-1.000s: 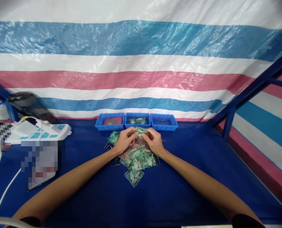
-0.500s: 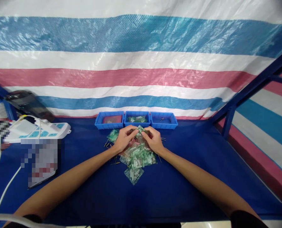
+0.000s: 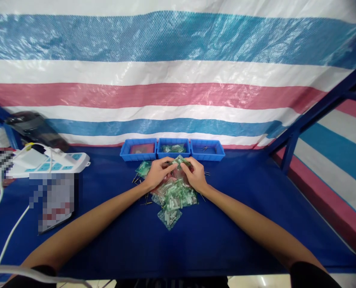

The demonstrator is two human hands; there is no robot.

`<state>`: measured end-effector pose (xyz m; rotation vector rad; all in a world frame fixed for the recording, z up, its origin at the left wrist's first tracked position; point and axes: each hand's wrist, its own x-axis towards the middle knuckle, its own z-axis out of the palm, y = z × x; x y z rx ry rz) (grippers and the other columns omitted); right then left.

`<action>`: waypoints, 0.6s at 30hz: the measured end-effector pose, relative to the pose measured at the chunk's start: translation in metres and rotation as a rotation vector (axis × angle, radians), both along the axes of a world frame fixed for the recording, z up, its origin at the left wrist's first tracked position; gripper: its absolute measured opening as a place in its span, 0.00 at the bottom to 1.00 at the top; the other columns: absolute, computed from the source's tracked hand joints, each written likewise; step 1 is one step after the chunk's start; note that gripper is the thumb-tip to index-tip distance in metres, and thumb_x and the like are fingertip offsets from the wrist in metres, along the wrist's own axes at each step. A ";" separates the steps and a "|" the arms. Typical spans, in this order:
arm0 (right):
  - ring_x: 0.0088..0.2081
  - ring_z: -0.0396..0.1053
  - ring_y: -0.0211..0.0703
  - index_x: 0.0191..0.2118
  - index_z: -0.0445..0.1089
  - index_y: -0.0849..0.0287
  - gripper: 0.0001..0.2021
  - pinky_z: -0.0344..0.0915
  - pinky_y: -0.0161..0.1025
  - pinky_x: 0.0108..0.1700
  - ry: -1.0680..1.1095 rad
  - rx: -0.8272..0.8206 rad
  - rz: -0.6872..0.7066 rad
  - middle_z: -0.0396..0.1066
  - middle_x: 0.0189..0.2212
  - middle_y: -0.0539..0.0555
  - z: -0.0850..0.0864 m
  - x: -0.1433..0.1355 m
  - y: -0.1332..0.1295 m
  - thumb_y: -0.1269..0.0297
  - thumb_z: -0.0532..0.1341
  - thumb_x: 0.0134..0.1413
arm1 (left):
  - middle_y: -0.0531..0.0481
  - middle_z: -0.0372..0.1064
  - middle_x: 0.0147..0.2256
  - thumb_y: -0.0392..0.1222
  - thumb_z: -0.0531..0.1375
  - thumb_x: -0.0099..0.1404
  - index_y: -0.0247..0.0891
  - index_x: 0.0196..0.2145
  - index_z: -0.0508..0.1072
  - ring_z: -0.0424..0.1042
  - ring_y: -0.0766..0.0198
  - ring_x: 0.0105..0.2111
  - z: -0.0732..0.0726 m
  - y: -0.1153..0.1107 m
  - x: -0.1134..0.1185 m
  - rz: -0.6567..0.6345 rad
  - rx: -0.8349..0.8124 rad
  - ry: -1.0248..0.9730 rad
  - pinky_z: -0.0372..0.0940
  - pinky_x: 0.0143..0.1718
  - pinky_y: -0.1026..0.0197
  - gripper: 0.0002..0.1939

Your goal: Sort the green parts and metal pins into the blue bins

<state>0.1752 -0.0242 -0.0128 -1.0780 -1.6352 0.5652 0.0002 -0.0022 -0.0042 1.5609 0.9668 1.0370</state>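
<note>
Bins (image 3: pixel 207 157): blue | tabletop (image 3: pixel 225 236): dark blue | backdrop sheet (image 3: pixel 178 72): blue-white-red stripes | power strip (image 3: pixel 82 162): white, light-blue sockets

From my end I see the small green bag (image 3: pixel 180 159) turned corner-up between the fingertips — a second ago it lay flatter there — and its tip now overlaps more of the front wall of the middle blue bin (image 3: pixel 166 156) in my view. The thumbs of the left hand (image 3: pixel 160 172) and right hand (image 3: pixel 197 173) sit a little nearer that bin. My view tips lower, so more pale floor (image 3: pixel 264 281) shows on the wearer's side, well apart from the bin.
</note>
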 end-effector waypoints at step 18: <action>0.24 0.55 0.36 0.25 0.59 0.57 0.12 0.53 0.35 0.28 -0.083 0.054 0.012 0.54 0.22 0.46 0.004 -0.002 0.000 0.61 0.58 0.56 | 0.58 0.59 0.14 0.49 0.64 0.59 0.34 0.26 0.69 0.57 0.72 0.15 -0.002 0.002 0.000 0.080 0.035 -0.055 0.54 0.18 0.69 0.15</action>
